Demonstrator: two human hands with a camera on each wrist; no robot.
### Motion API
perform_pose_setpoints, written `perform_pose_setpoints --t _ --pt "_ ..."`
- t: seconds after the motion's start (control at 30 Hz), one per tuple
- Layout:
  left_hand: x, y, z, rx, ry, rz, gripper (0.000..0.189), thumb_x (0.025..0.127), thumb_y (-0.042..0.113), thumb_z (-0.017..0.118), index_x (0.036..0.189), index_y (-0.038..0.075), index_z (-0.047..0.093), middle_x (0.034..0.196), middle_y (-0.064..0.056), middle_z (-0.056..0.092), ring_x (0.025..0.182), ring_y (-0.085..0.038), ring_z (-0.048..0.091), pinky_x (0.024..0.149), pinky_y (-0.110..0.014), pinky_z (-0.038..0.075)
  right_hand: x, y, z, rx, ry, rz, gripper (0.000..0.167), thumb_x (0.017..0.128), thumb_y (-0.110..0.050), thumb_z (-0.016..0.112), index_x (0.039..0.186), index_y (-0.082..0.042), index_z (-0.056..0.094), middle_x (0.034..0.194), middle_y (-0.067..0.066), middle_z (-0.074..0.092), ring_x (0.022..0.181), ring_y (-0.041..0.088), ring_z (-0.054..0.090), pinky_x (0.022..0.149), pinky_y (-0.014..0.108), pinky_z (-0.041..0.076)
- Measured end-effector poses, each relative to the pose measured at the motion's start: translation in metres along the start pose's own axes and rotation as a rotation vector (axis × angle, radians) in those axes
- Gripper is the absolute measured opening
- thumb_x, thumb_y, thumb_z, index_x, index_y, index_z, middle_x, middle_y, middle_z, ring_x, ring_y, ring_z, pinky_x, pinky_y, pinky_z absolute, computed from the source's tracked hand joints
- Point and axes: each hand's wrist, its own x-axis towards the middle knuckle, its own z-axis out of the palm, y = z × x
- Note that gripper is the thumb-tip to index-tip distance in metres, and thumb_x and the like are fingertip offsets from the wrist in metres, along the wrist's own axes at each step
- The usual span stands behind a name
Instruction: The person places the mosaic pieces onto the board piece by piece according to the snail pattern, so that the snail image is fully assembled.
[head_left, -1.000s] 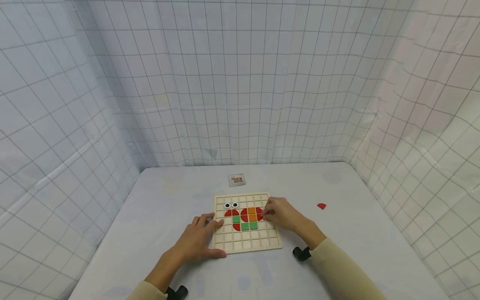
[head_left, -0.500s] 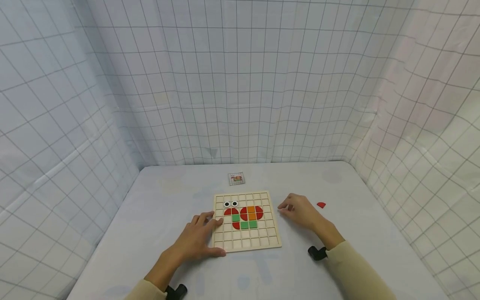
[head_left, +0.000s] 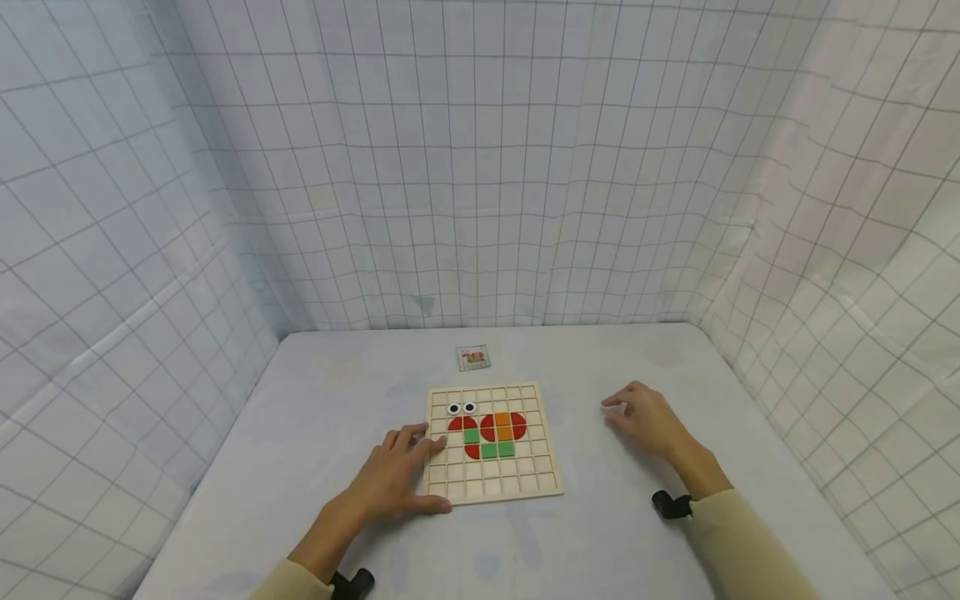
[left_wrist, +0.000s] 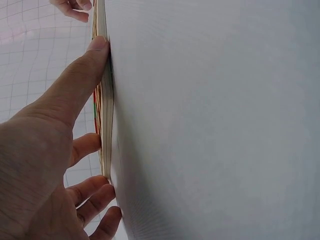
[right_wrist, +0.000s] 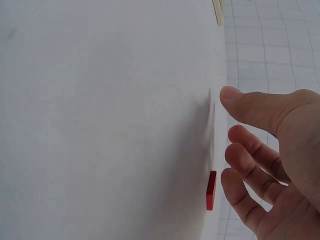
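Note:
My left hand [head_left: 393,479] lies at the near left corner of a wooden grid board [head_left: 495,483]. Its thumb rests along the board's front edge [left_wrist: 106,115], while one finger touches the top and the others the left side. On the board are red quarter-round pieces [head_left: 517,426], orange squares [head_left: 503,426], green squares [head_left: 489,451] and two round eye pieces [head_left: 469,407]. Right of the board, my right hand [head_left: 651,421] hovers with thumb and fingers apart, holding nothing. Close by its fingers, a red piece [right_wrist: 211,190] lies on the table; in the head view the hand hides it.
A small picture card [head_left: 473,357] lies behind the board on the white table [head_left: 360,375]. Grid-patterned white curtains [head_left: 480,208] stand at the back and both sides. Black wrist cameras [head_left: 670,504] sit under the forearms.
My right hand has let go of a red quarter-round piece at the board's right part and moved right over the loose red piece. The left hand stays in place.

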Motion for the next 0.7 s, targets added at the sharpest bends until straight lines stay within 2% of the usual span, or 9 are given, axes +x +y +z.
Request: perform_pose_setpoints --t 0.2,0.33,0.53,0.7 --pt "0.000 0.000 0.000 0.005 0.001 -0.001 0.111 0.078 0.070 0.102 0.168 0.019 0.063 0.181 -0.019 0.048 0.160 -0.049 0.049 0.124 -0.073 0.050 -0.008 0.022 -0.011 -0.015 0.034 0.041 0.023 0.102 -0.011 0.090 0.124 -0.005 0.089 0.120 0.020 0.076 0.101 0.026 0.074 0.089 0.047 0.063" --pt "0.000 0.000 0.000 0.005 0.000 0.001 0.112 0.078 0.071 0.102 0.169 0.019 0.063 0.181 -0.019 0.048 0.160 -0.049 0.049 0.124 -0.072 0.050 -0.012 0.033 -0.015 -0.035 0.035 0.066 0.024 0.101 -0.010 0.090 0.124 -0.003 0.089 0.117 0.021 0.076 0.100 0.030 0.074 0.089 0.049 0.062" --pt "0.000 0.000 -0.001 -0.001 -0.004 -0.001 0.111 0.078 0.070 0.102 0.169 0.019 0.063 0.181 -0.019 0.047 0.160 -0.049 0.049 0.125 -0.073 0.049 -0.015 0.042 -0.019 0.001 0.013 0.092 0.019 0.102 -0.004 0.086 0.121 -0.003 0.090 0.115 0.021 0.076 0.099 0.028 0.074 0.084 0.044 0.061" --pt "0.000 0.001 -0.002 -0.004 -0.007 -0.005 0.111 0.078 0.070 0.102 0.169 0.019 0.063 0.181 -0.019 0.047 0.160 -0.049 0.049 0.125 -0.073 0.050 -0.016 0.044 -0.019 0.008 0.020 0.085 0.016 0.101 0.002 0.085 0.116 -0.003 0.090 0.110 0.016 0.077 0.096 0.024 0.074 0.080 0.034 0.058"
